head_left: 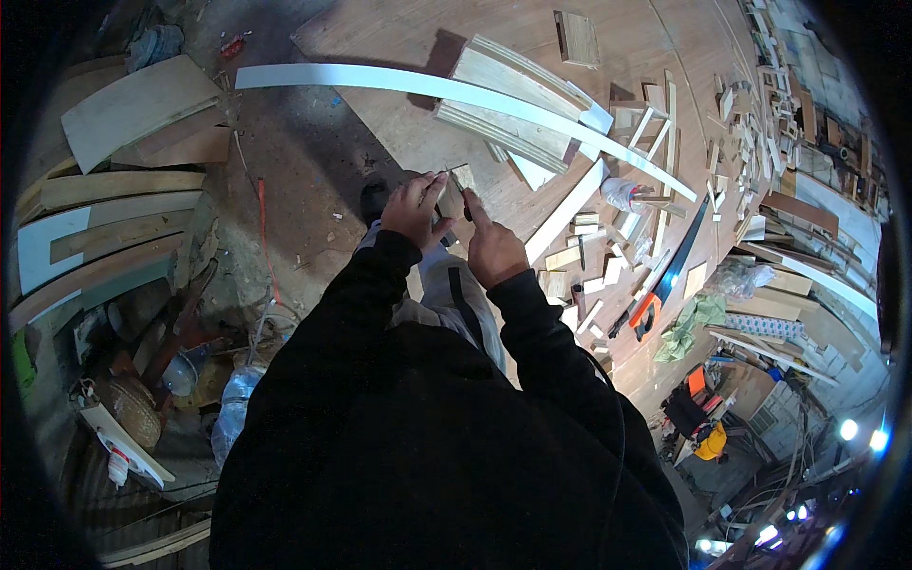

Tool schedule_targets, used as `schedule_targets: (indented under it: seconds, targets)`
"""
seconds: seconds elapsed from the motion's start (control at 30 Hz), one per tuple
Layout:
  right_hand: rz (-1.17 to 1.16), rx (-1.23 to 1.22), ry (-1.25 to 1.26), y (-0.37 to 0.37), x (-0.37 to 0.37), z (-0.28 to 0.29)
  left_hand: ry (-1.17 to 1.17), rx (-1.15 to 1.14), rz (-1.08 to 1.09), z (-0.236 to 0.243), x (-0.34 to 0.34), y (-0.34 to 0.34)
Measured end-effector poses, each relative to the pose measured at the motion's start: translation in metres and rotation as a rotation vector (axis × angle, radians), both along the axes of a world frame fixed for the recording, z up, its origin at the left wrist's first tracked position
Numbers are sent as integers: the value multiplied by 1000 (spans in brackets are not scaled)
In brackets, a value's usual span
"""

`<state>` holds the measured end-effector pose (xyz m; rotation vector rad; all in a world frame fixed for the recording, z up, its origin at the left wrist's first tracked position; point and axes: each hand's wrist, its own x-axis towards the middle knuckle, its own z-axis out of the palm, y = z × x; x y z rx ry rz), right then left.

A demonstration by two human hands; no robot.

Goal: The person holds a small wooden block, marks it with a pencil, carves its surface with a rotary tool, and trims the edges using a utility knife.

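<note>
left hand (414, 211) grips wood block (462, 177), long axis running forward; right hand (498, 252) holds dark tool (466, 210) on its right.

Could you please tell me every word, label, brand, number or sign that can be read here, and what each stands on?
None can be read.
Blue-and-white patterned strip, right side: its marks are too small to make out.
Pale container among the wood pieces: any print is too blurred.
Orange-handled saw: no lettering discernible.
</note>
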<state>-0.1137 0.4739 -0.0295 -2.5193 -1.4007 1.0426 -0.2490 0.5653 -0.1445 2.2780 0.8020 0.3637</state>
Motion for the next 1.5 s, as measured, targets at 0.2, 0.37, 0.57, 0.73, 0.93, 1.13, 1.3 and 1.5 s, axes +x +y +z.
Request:
schedule_targets:
  seconds: [0.2, 0.37, 0.57, 0.73, 0.93, 1.13, 1.3, 1.5]
  targets:
    - [44, -61, -83, 18, -6, 15, 54, 46, -6, 8, -1, 0]
    - [33, -67, -105, 26, -10, 16, 152, 66, -10, 22, 3, -1]
    - [-4, -147, -64, 32, -16, 22, 169, 53, 11, 19, 1, -2]
    - [19, -176, -86, 22, -18, 16, 134, -4, -7, 18, 1, -2]
    - [64, -193, -113, 12, -16, 13, 44, 67, -34, 9, 2, -2]
    - [55, -182, -114, 8, -17, 16, 56, 8, -16, 6, 1, -3]
    - [44, -139, -125, -5, -16, 14, 33, -1, 1, 7, 1, -4]
    - [24, -152, -91, -8, -17, 17, 62, -18, 24, 11, 1, -6]
